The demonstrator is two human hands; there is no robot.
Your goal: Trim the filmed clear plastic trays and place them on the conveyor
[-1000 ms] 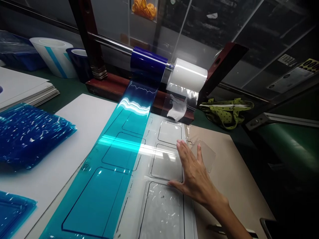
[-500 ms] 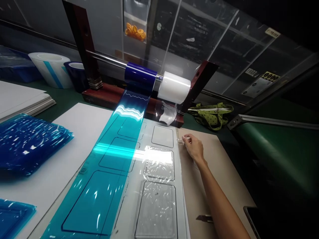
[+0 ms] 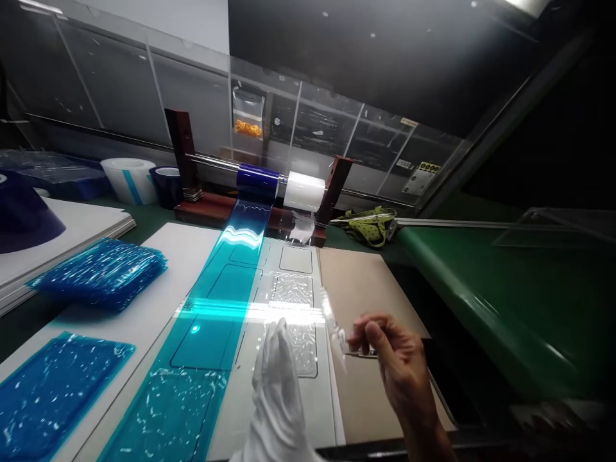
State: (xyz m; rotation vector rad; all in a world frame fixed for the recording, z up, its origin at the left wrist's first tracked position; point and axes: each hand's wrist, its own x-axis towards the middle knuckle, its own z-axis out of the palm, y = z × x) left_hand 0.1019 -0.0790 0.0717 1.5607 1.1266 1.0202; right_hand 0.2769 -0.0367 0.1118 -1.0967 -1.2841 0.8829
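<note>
Clear sheet (image 3: 337, 327) was pinched in my right hand (image 3: 394, 359), mid-frame; my gloved left hand (image 3: 276, 378) was flat, fingers together. Some slots (image 3: 296, 258) looked unfilled.

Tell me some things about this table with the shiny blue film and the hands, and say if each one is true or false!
1. The left hand wears a white glove. True.
2. The right hand wears a white glove too. False: it is bare.
3. The right hand pinches a small clear plastic piece. True.
4. The blue roll and the white roll sit on separate rods. False: they sit side by side on one rod.
5. The blue film strip runs from the blue roll down over the table. True.
6. The green spotted bag lies on the stack of blue sheets. False: it lies far to their right, behind the brown board.
</note>
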